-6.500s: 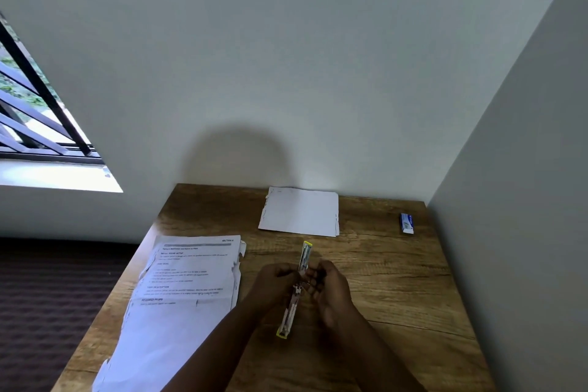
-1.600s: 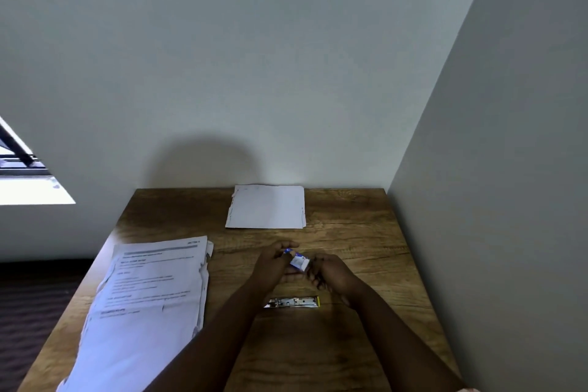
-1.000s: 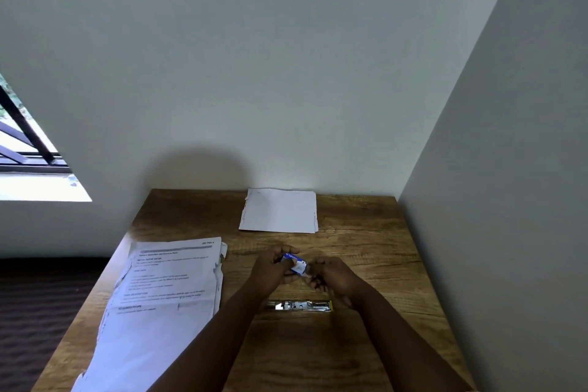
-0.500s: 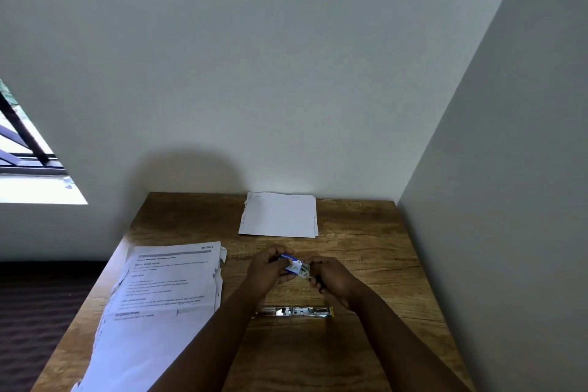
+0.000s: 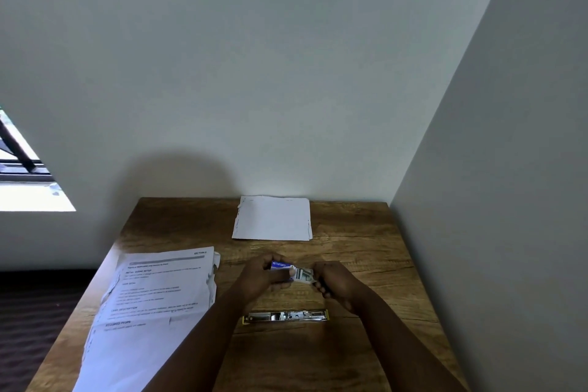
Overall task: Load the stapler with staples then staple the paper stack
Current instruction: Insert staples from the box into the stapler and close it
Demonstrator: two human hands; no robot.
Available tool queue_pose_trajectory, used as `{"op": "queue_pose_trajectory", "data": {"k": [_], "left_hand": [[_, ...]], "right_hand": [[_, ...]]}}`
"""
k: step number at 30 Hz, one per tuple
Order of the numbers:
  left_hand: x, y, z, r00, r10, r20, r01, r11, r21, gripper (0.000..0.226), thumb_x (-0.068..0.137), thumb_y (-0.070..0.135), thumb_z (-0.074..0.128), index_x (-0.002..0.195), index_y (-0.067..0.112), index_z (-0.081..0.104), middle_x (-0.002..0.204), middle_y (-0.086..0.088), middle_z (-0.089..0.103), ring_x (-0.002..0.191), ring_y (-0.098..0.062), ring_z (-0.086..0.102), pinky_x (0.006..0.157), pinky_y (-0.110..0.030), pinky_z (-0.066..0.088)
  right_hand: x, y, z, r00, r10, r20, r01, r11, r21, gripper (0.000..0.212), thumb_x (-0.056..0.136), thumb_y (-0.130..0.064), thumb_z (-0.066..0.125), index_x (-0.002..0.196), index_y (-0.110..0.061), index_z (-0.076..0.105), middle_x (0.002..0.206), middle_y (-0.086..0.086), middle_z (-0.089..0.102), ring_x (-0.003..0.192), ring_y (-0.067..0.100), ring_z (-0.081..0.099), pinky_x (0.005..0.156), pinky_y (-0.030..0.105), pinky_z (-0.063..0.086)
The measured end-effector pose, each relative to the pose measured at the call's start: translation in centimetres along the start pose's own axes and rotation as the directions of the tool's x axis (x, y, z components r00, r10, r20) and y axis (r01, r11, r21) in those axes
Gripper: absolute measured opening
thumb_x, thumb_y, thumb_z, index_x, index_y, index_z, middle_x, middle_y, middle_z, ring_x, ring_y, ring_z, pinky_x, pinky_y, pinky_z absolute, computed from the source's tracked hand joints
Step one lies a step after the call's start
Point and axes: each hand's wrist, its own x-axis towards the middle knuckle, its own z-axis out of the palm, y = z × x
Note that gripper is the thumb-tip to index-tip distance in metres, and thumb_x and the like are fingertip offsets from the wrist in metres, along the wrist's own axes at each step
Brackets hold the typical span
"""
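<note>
Head view is showing the left hand (image 5: 259, 277) gripping the staple box (image 5: 281, 266) at lower centre, while the right hand (image 5: 334, 283) is pinching its inner tray (image 5: 304, 275). Pulling hard risks spilling staples beside the opened stapler (image 5: 285, 316) lying below.

The stapler (image 5: 285, 316) lay on the table (image 5: 366, 264), right of the printed stack (image 5: 149, 302). Blank sheets (image 5: 273, 218) lay behind, near the wall (image 5: 254, 73).

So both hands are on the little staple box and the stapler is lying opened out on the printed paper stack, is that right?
Not quite. In the head view the stapler lies opened out on the bare wooden table, right of the printed paper stack. Both the left hand and right hand do hold the staple box.
</note>
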Motion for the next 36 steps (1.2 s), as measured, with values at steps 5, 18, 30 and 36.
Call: {"op": "queue_pose_trajectory", "data": {"k": [5, 18, 30, 36], "left_hand": [[-0.2, -0.2, 0.0, 0.997, -0.012, 0.072, 0.000, 0.987, 0.160, 0.046, 0.061, 0.007, 0.089, 0.101, 0.009, 0.068, 0.100, -0.006, 0.072, 0.083, -0.015, 0.073, 0.066, -0.027, 0.059], [-0.2, -1.1, 0.8, 0.997, -0.071, 0.017, 0.072, 0.996, -0.054, 0.039, 0.069, -0.004, 0.081, 0.106, 0.005, 0.072, 0.108, -0.014, 0.073, 0.100, -0.028, 0.071, 0.087, -0.039, 0.059], [-0.6, -1.4, 0.9, 0.999, -0.048, 0.008, 0.048, 0.984, -0.171, 0.031, 0.074, -0.008, 0.076, 0.097, 0.013, 0.076, 0.104, -0.010, 0.075, 0.097, -0.025, 0.072, 0.077, -0.029, 0.060], [-0.6, -1.2, 1.1, 0.999, -0.052, 0.001, 0.051, 0.976, -0.210, 0.031, 0.074, -0.007, 0.076, 0.101, 0.008, 0.074, 0.107, -0.010, 0.073, 0.101, -0.027, 0.070, 0.077, -0.029, 0.060]], "right_hand": [[-0.3, 0.1, -0.2, 1.000, -0.014, -0.008, 0.013, 0.995, -0.097, 0.019, 0.080, -0.012, 0.043, 0.067, -0.012, 0.057, 0.057, 0.003, 0.048, 0.046, 0.011, 0.037, 0.045, 0.021, 0.028], [-0.2, -0.7, -0.6, 0.928, -0.364, -0.080, 0.319, 0.887, -0.333, 0.009, 0.073, -0.001, 0.074, 0.082, -0.001, 0.072, 0.081, 0.007, 0.072, 0.071, 0.009, 0.063, 0.062, 0.015, 0.050], [-0.1, -1.3, 0.2, 0.810, -0.586, 0.011, 0.416, 0.562, -0.715, 0.011, 0.076, -0.016, 0.074, 0.087, -0.013, 0.075, 0.076, -0.011, 0.054, 0.069, 0.004, 0.049, 0.061, 0.018, 0.035], [-0.2, -1.0, 0.7, 0.785, -0.619, 0.005, 0.400, 0.500, -0.768, 0.009, 0.084, -0.014, 0.063, 0.088, -0.014, 0.071, 0.097, 0.002, 0.060, 0.085, 0.014, 0.055, 0.067, 0.022, 0.035]]}}
